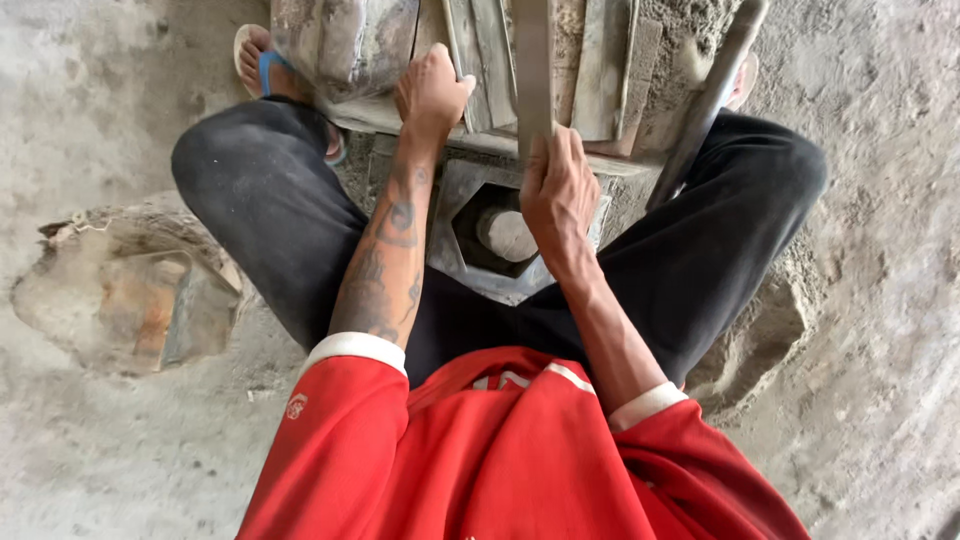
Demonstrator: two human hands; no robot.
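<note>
Head view: right hand (558, 190) fingers wrapped a flat metal bar (532, 70); left hand (432, 92) fingers curled on the wooden mould (600, 70).

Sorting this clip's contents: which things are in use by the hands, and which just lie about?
In use:
left hand on grey wooden mould frame
right hand, grip on flat grey metal bar
grey hexagonal metal mould

Lying about:
broken cement-crusted block
grey metal pipe
</note>
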